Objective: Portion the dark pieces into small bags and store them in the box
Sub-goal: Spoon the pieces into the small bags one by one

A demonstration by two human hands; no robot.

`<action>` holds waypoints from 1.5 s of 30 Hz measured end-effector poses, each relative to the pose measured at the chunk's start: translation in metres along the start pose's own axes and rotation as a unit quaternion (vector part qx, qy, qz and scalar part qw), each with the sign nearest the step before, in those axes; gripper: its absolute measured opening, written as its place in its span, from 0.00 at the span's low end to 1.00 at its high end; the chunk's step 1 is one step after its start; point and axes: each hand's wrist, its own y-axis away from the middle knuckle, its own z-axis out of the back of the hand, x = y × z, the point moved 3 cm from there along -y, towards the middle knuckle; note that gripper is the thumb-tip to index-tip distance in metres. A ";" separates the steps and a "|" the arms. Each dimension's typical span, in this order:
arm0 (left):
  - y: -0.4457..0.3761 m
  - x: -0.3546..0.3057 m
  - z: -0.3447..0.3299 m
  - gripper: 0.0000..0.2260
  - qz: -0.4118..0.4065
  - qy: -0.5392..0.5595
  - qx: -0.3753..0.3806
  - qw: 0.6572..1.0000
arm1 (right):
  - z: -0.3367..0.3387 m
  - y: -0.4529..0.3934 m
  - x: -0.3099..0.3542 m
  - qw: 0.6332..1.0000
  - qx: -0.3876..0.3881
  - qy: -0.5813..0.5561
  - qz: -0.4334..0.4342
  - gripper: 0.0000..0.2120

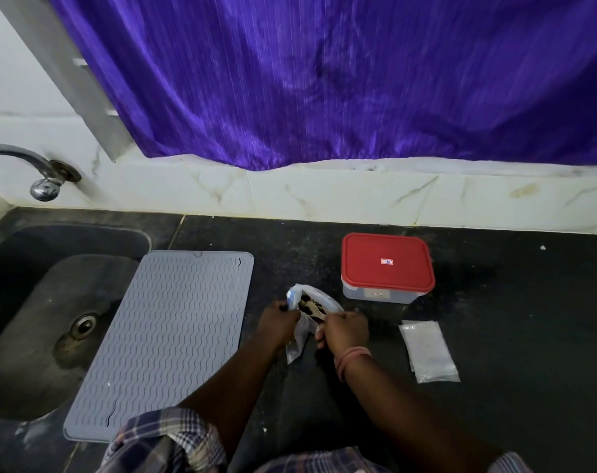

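You've got plaid sleeves [160, 435] rolled up past your elbows, bare forearms, and some pinkish bangles [353, 356] on your right wrist.

Small sticker on red box lid [386, 261], print too small to read

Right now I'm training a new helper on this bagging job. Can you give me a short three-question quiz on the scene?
1. True or false: the red lid is on the box.
2. What are both hands holding? A) the grey mat B) the bag of dark pieces C) the tap
3. On which side of the person do the empty small bags lie?

Key:
1. True.
2. B: the left hand and right hand grip the bag of dark pieces.
3. Right: the empty small bags lie beside the right hand.
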 end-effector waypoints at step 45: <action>0.055 -0.001 0.016 0.07 -0.015 0.195 -0.169 0.966 | 0.014 0.061 -0.003 0.743 0.054 0.425 0.514 0.09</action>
